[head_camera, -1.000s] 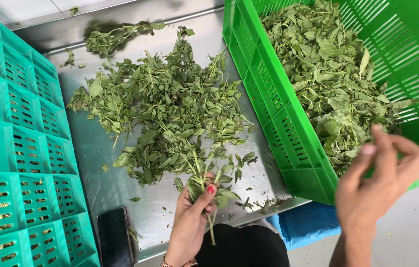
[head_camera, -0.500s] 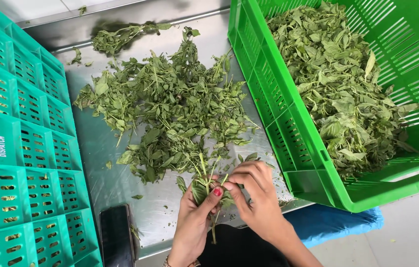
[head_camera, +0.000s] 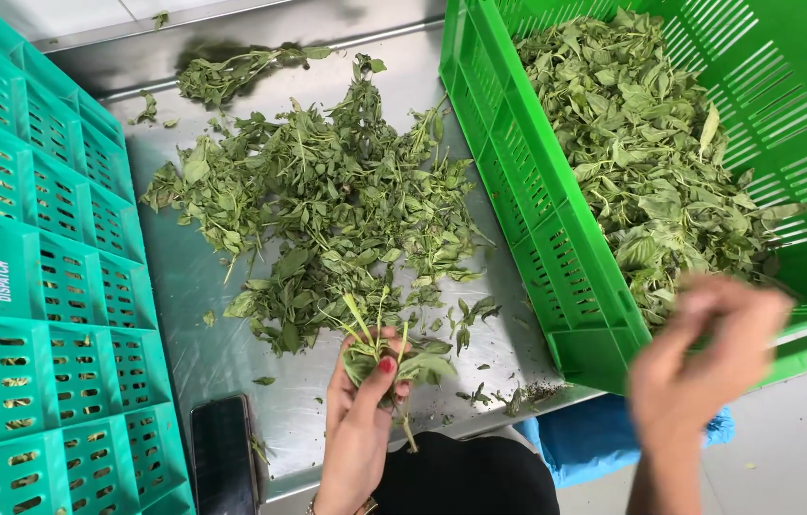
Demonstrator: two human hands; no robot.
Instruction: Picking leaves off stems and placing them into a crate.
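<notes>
Seen from the head camera, a person's left hand point(head_camera: 357, 410) clasped a small bunch of leafy green sprigs point(head_camera: 386, 355) at the near edge of a steel table point(head_camera: 195, 315), thumb pressed over the stems, whose cut ends pointed down past the palm. The right hand point(head_camera: 704, 355), motion-blurred, hung over the near corner of a bright green crate point(head_camera: 556, 257) heaped with picked leaves point(head_camera: 651, 153); its fingers were bunched together, but whether they pinched anything could not be told. A loose pile of herb stalks point(head_camera: 327, 210) lay spread across the table just beyond the held bunch. A teal crate point(head_camera: 31, 315) stood at the left, with a dark phone point(head_camera: 222, 458) lying beside it on the table.
</notes>
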